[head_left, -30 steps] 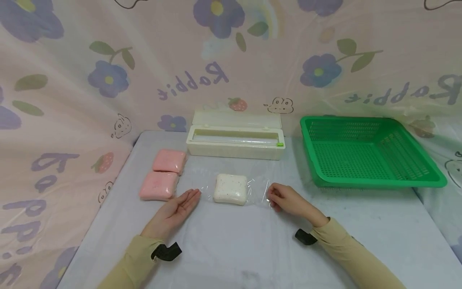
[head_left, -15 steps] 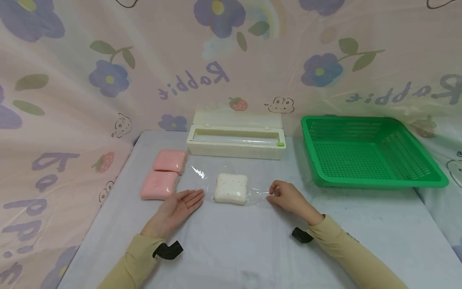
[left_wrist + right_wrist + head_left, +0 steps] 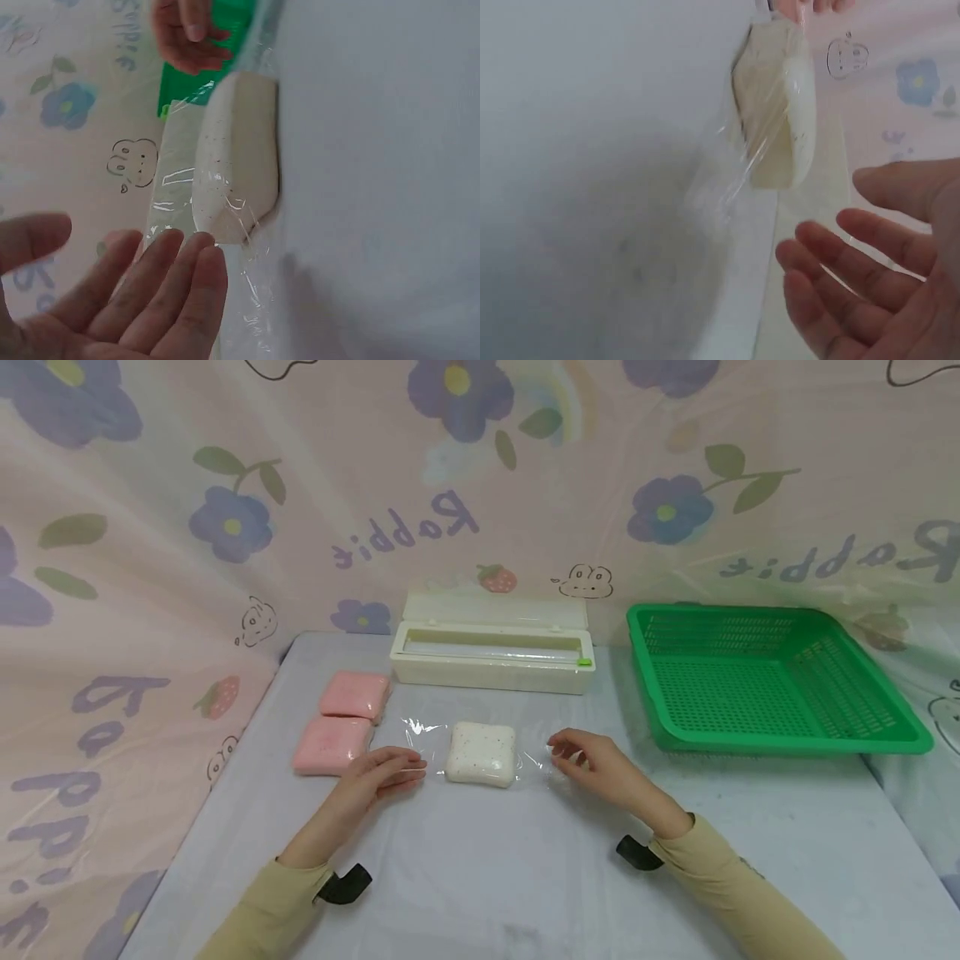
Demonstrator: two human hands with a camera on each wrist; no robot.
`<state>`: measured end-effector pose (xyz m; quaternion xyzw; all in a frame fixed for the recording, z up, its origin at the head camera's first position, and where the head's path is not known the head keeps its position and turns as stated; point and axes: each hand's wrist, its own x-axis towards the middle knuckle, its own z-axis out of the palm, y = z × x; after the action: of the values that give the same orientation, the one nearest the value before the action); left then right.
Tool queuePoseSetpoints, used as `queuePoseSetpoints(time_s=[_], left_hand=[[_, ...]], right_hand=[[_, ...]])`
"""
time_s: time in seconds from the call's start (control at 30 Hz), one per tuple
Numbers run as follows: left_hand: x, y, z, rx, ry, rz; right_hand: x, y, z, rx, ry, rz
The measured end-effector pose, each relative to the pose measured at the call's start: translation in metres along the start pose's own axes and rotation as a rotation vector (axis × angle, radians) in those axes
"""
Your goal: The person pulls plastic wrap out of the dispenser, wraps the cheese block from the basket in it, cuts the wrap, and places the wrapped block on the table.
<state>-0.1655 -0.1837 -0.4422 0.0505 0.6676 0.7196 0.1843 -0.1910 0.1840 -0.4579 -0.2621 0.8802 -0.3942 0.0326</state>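
Note:
A white, speckled, cushion-shaped block (image 3: 481, 754) lies mid-table under clear plastic film (image 3: 531, 760) that spreads out flat to both sides of it. To its left is my left hand (image 3: 372, 779), fingers extended towards the film's left end; in the left wrist view the fingers (image 3: 161, 289) are spread with nothing between them. On the other side, my right hand (image 3: 600, 766) hovers by the film's right end. Its fingers (image 3: 855, 274) are loosely bent and hold nothing in the right wrist view. Whether either hand touches the film is unclear.
Two pink film-wrapped blocks, a rear one (image 3: 355, 695) and a front one (image 3: 332, 746), sit at the left. Behind stands a cream film dispenser (image 3: 491, 675) with its lid raised and a roll inside. A green basket (image 3: 787, 741) occupies the right rear.
My left hand has turned from palm up to more palm down. The right hand's fingers, bent in at the film's end before, have loosened. The white block stays in place.

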Motion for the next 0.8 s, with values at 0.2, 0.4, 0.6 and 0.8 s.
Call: queuePoseSetpoints(time_s=[0.2,0.4,0.6,0.8], left_hand=[[0.010,0.000,0.024,0.812,-0.112,0.354],[0.025,-0.007,0.038,1.322,-0.243,0.702],[0.034,-0.009,0.041,1.496,-0.247,0.800],[0.041,-0.011,0.039,1.622,-0.230,0.879]], right_hand=[[0.013,-0.018,0.016,-0.240,-0.063,-0.131],[0.021,-0.029,0.035,-0.396,-0.110,-0.245],[0.028,-0.036,0.041,-0.490,-0.151,-0.245],[0.037,-0.037,0.041,-0.572,-0.171,-0.269]])
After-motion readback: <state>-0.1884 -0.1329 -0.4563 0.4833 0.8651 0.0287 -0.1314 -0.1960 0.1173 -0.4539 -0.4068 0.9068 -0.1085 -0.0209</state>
